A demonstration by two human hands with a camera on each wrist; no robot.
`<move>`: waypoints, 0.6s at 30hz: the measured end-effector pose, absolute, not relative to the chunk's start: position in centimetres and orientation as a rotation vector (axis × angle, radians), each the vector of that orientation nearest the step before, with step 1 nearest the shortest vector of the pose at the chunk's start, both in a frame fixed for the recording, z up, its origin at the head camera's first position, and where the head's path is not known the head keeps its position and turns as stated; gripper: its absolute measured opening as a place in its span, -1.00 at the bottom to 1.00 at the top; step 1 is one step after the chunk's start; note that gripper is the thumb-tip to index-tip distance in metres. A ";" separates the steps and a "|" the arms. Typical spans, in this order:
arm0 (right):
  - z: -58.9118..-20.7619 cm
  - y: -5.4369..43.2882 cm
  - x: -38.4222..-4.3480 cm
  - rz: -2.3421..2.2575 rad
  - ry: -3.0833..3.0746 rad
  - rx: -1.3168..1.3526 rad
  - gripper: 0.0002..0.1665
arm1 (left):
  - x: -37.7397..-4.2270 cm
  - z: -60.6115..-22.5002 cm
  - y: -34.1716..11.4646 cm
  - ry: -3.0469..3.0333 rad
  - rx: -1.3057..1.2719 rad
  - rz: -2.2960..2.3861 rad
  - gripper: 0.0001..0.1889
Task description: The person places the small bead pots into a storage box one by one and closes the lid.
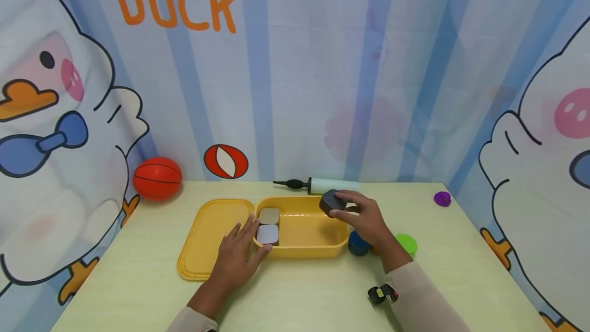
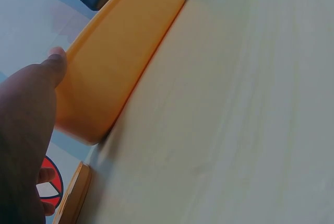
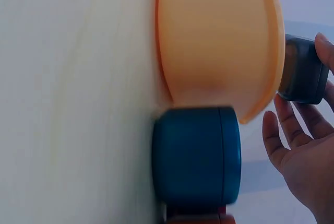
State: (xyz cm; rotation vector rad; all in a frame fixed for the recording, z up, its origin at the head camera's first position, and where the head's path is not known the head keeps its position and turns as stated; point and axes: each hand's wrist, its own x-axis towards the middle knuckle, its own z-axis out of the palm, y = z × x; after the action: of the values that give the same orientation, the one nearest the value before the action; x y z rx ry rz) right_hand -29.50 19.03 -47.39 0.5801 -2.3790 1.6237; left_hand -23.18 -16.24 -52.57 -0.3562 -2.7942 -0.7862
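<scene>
Above the right end of a yellow box (image 1: 306, 252), my right hand (image 1: 364, 216) pinches a dark grey, rounded square container (image 1: 332, 203) between thumb and fingers. In the right wrist view this dark container (image 3: 302, 70) is tilted beside the box's rim. My left hand (image 1: 237, 257) rests against the box's left end, its thumb on the near rim and its fingers extended. Inside the box, at the left, sit a beige square container (image 1: 269, 216) and a white one (image 1: 268, 234). A blue container (image 3: 195, 156) stands just outside the box's right end.
A yellow lid (image 1: 203, 240) lies left of the box. Behind the box lies a hand pump (image 1: 329, 185). A red ball (image 1: 157, 179) sits at the back left, a purple object (image 1: 442, 199) at the back right. A green round object (image 1: 407, 243) lies beyond the right forearm.
</scene>
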 end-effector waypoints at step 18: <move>-47.7 15.0 -29.6 1.648 -2.480 0.488 -0.37 | -23.3 -52.6 -16.2 -2.791 -0.364 -0.783 -0.14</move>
State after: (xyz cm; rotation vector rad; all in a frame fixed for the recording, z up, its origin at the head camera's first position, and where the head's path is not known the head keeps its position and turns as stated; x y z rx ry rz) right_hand -29.61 15.03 -47.68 0.4878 -2.4805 1.6480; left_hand -23.31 -16.18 -52.60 -0.3644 -2.7905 -0.7827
